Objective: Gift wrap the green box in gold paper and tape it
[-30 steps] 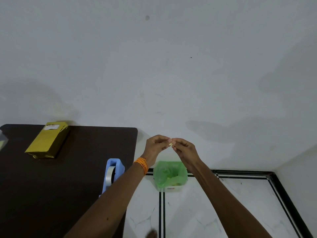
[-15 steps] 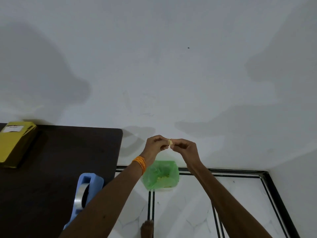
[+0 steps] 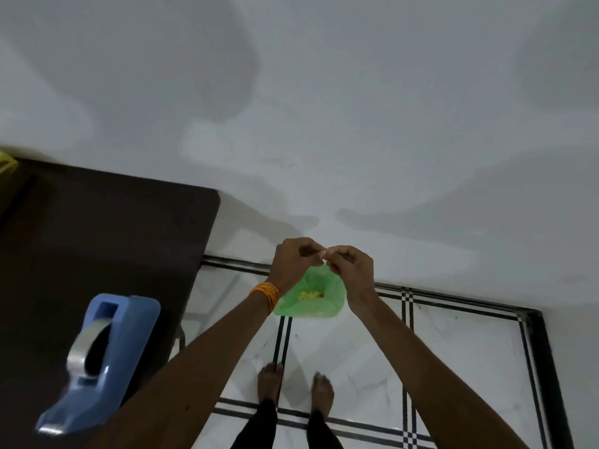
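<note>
My left hand (image 3: pixel 293 259) and my right hand (image 3: pixel 348 267) meet fingertip to fingertip off the table's right side, pinching a tiny pale scrap (image 3: pixel 325 253) between them. They hover right above a green-lined bin (image 3: pixel 309 298) on the floor. The gold-wrapped box (image 3: pixel 5 161) shows only as a yellow corner at the far left edge of the dark table (image 3: pixel 97 241). A blue tape dispenser (image 3: pixel 103 358) stands on the table near its front right.
The bin holds yellow scraps. A white wall fills the upper view. The floor is white marble with black inlay lines, and my bare feet (image 3: pixel 295 388) stand on it below the bin.
The view has swung right and down: the gold box has slid almost out of frame, and the dispenser and my feet show larger. My hands stay pinched together over the bin.
</note>
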The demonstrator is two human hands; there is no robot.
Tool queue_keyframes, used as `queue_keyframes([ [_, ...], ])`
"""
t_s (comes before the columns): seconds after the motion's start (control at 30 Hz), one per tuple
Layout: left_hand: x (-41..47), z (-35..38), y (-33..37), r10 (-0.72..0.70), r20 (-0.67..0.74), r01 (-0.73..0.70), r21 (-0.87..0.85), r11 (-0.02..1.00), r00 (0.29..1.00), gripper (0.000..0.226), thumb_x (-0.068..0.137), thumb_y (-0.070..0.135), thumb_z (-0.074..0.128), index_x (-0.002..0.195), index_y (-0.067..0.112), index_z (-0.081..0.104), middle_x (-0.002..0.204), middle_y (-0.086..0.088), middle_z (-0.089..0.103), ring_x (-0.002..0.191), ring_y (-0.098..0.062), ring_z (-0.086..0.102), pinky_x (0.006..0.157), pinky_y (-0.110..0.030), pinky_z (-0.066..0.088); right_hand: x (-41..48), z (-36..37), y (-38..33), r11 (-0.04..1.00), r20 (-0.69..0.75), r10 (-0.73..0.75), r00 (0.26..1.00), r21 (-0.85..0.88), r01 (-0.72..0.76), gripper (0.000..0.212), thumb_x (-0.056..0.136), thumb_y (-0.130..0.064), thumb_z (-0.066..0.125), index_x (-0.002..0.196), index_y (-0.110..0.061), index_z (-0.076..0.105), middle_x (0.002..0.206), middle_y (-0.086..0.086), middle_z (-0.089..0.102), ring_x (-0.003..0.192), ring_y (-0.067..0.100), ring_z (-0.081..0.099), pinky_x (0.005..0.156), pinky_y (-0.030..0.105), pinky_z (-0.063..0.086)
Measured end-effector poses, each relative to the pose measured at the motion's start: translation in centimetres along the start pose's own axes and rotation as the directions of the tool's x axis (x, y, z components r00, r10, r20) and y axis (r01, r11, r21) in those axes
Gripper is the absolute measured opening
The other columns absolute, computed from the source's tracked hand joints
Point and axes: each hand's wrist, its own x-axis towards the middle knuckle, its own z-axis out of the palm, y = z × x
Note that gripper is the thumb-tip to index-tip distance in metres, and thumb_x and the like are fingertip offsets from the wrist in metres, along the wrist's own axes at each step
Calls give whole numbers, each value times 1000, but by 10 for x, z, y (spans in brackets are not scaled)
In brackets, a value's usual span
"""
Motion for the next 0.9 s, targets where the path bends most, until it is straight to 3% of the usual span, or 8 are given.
queue_keyframes([
  [0.2,28,39,-115,-87,-103,92,41,995,991,6,80,12,78,83,9,74,77,-3,73,77,-17,72,77,-41,59,60,-12,112,998,52,57,997,-36,-55,8,86,2,72,91,7,71,85,22,72,75,19,66,75,28,55],
  [0.3,39,55,-173,-91,-99,105,138,985,991,17,79,0,73,92,10,73,82,-3,73,79,-15,70,79,-39,58,82,-15,166,993,29,101,995,-72,-98,4,83,2,74,86,-1,73,78,14,71,70,18,65,72,28,55],
  [0.37,45,61,-214,-83,-49,94,265,960,995,35,79,-2,69,110,13,69,93,-4,70,88,-16,67,84,-36,57,97,-17,207,986,-28,113,993,-124,-116,8,82,3,75,81,-5,74,71,7,71,65,15,65,68,26,55],
  [0.47,50,63,-273,-42,-7,40,473,880,999,53,83,12,72,134,12,56,121,-9,63,113,-23,59,97,-34,49,120,-20,265,953,-137,79,987,-282,-115,17,79,2,76,74,-14,74,66,-3,71,61,5,65,65,15,51],
  [0.53,55,62,-302,-3,3,1,561,828,1000,58,86,18,71,139,8,50,133,-13,57,125,-28,52,103,-38,45,136,-23,292,908,-183,15,983,-410,-90,11,78,-2,77,75,-12,75,69,-1,72,58,-4,62,62,4,43],
  [0.63,69,65,-339,23,6,-21,650,760,1000,65,87,24,69,144,4,44,141,-17,51,133,-33,45,108,-44,41,158,-29,327,846,-198,-55,979,-530,-59,5,79,-5,76,76,-8,75,71,1,72,59,-6,61,61,1,40],
  [0.77,84,73,-366,62,74,-96,736,670,995,70,85,26,71,143,-1,42,141,-23,49,133,-38,44,106,-50,42,181,-30,365,779,-150,-119,981,-627,-2,11,78,-1,72,73,-11,71,74,2,73,68,9,68,66,10,48],
  [0.9,90,77,-385,71,125,-141,761,633,990,71,85,27,71,143,-4,42,141,-27,49,133,-41,44,107,-52,40,199,-29,396,689,-91,-106,990,-725,7,22,75,3,68,75,-19,68,85,2,71,79,18,68,75,29,56],
])
